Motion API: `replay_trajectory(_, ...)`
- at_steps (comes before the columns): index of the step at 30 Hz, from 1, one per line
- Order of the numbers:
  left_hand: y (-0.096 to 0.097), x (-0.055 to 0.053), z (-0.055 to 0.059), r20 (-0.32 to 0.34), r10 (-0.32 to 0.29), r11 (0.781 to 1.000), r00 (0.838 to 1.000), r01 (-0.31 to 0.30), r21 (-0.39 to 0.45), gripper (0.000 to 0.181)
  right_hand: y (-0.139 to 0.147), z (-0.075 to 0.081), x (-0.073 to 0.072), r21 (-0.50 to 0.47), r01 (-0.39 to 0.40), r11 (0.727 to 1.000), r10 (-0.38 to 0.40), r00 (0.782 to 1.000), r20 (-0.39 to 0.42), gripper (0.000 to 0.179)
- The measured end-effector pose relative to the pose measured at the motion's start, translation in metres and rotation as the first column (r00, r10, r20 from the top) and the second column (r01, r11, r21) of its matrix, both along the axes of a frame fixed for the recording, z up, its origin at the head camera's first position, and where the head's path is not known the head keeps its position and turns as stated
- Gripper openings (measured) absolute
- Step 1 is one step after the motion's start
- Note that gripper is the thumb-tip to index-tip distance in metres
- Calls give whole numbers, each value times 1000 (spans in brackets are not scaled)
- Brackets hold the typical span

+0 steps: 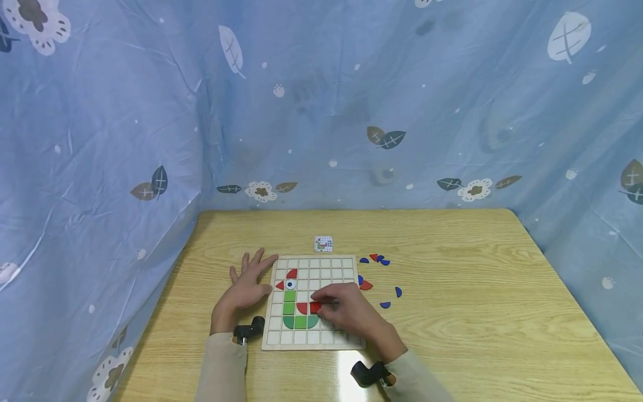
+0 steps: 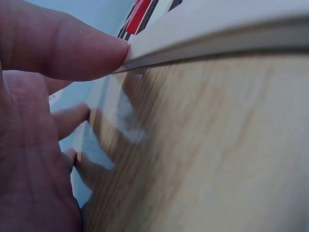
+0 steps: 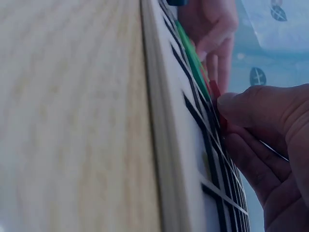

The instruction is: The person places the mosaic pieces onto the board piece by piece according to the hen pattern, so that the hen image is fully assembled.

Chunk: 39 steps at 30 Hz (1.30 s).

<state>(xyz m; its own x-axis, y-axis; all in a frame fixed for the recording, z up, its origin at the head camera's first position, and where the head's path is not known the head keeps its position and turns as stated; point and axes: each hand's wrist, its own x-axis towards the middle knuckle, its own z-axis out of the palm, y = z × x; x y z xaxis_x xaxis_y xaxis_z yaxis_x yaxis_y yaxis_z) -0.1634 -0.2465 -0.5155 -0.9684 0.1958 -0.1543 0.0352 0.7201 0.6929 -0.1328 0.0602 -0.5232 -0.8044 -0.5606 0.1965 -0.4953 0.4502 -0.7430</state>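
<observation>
Head cam: right hand (image 1: 349, 307) has its fingers pinching a red square tile (image 1: 315, 307) just right of a red 1/4-circle (image 1: 302, 307), left hand (image 1: 246, 289) splayed empty by the grid board (image 1: 301, 347).

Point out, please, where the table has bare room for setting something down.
The widest free patch is the table right of the loose blue pieces; a narrower strip runs between the small card and the curtain. Crowded: the grid board, with the left grip at its left edge, the right grip over it.
</observation>
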Motion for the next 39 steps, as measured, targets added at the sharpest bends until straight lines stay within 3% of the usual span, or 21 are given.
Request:
replay_trajectory(9,0,0,0,2,7,1000,1000,-7,-3,88,-6,4,3,56,9,998,-8,1000,-22,27)
replay_trajectory(22,0,1,1,3,7,1000,1000,-7,-3,87,-6,2,4,28,21,999,-20,999,-43,27)
replay_trajectory(39,1,1,2,3,8,1000,1000,-8,-3,88,66,-1,-8,-80,249,965,-248,968,27,25)
